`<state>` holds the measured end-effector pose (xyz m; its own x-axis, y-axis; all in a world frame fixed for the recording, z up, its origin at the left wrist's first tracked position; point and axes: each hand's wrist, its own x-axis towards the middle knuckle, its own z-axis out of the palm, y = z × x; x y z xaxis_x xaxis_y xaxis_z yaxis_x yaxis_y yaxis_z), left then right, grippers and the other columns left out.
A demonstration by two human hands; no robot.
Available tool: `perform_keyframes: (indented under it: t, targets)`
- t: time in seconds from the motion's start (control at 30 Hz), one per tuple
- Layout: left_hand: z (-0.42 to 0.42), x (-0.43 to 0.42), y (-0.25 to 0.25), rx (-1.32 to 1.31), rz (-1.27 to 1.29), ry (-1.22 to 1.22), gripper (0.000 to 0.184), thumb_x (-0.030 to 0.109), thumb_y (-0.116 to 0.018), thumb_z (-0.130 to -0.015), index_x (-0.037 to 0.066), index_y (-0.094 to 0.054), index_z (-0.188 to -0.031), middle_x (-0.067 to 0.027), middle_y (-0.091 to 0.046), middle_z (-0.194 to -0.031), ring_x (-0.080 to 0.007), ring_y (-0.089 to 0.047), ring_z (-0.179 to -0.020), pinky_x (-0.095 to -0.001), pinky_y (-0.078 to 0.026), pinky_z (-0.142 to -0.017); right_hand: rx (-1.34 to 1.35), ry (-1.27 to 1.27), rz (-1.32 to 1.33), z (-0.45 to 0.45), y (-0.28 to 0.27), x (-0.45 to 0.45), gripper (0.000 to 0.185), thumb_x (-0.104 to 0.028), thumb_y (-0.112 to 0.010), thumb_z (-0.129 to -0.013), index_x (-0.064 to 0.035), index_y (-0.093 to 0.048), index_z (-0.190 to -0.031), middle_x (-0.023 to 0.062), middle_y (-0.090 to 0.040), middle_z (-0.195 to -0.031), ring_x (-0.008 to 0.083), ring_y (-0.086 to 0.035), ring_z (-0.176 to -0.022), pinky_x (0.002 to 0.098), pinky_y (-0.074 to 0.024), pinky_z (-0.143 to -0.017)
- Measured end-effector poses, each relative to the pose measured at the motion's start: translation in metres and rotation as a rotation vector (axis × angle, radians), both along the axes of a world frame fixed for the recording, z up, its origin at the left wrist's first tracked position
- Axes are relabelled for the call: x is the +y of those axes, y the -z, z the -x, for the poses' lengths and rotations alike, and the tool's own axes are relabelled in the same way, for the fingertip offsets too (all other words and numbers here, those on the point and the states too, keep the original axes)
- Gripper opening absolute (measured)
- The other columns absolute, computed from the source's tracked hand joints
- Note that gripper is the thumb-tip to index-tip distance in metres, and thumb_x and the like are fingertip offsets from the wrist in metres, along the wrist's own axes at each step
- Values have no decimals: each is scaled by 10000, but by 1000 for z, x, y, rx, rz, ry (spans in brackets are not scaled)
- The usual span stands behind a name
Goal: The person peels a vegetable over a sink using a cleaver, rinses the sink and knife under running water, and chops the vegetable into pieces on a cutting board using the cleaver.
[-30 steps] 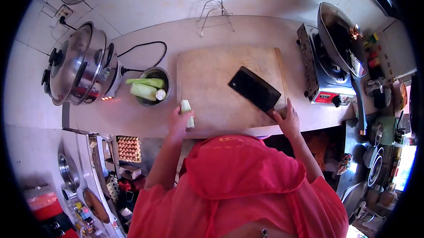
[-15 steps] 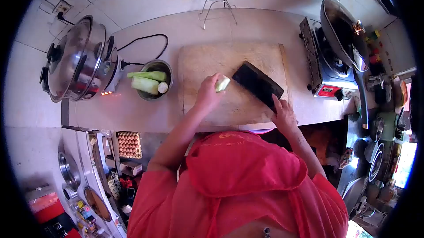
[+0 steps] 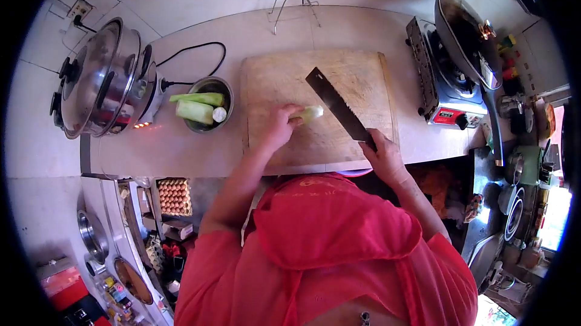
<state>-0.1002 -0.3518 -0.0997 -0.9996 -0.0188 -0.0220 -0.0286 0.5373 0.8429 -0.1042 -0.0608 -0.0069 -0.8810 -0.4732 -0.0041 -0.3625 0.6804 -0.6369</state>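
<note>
My left hand has its fingers closed on a short piece of pale green, peeled vegetable, lying on the wooden cutting board. In my right hand is the handle of a cleaver. Its dark blade slants up and to the left over the board, edge-on to the camera, with its far end beyond the vegetable piece. A small gap shows between blade and piece. Left of the board, a metal bowl holds several pale green stem pieces, some sticking out over its rim.
A steel steamer pot with a power cord stands at the left. At the right is a portable gas stove bearing a wok, its handle pointing toward me. A wire rack leans at the back wall. Eggs sit below the counter.
The cleaver has turned from lying broad side up to standing on edge, its tip swinging left and away. My left hand has turned the vegetable piece to point rightward.
</note>
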Motion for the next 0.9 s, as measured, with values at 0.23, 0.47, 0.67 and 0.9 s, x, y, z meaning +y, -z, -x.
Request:
perform_keyframes:
  t: [0.23, 0.47, 0.67, 0.9]
  targets:
    - [-14, 18, -23, 441, 604, 47, 249, 88, -634, -755, 109, -673, -1000, -56, -610, -1064, -261, -524, -1029, -392, -400, -940, -6, -127, -115, -4, -20, -2, 323, -217, -581, -868, -19, -513, -1114, 189, -599, -958, 365, -605, -847, 421, -483, -709]
    - [-26, 33, -3, 458, 657, 3, 313, 102, -548, -746, 146, -647, -1040, -17, -592, -1088, -235, -498, -1039, -388, -380, -886, 60, -212, -273, -2, -26, 0, 302, -272, -554, -880, -77, -507, -1105, 150, -616, -914, 356, -622, -757, 442, -502, -660]
    - [-32, 45, 12, 482, 651, -91, 303, 140, -548, -750, 172, -650, -1033, 19, -579, -1046, -210, -488, -1023, -388, -368, -863, 51, -283, -466, -2, -11, -12, 268, -263, -565, -870, -84, -497, -1058, 142, -622, -877, 352, -626, -719, 448, -504, -623]
    - [-43, 47, 14, 501, 644, -87, 293, 151, -541, -750, 168, -648, -1023, 10, -568, -1052, -215, -487, -1005, -379, -375, -840, 7, -280, -199, 14, -4, -4, 252, -256, -570, -869, -69, -495, -1021, 155, -615, -840, 349, -616, -747, 441, -487, -657]
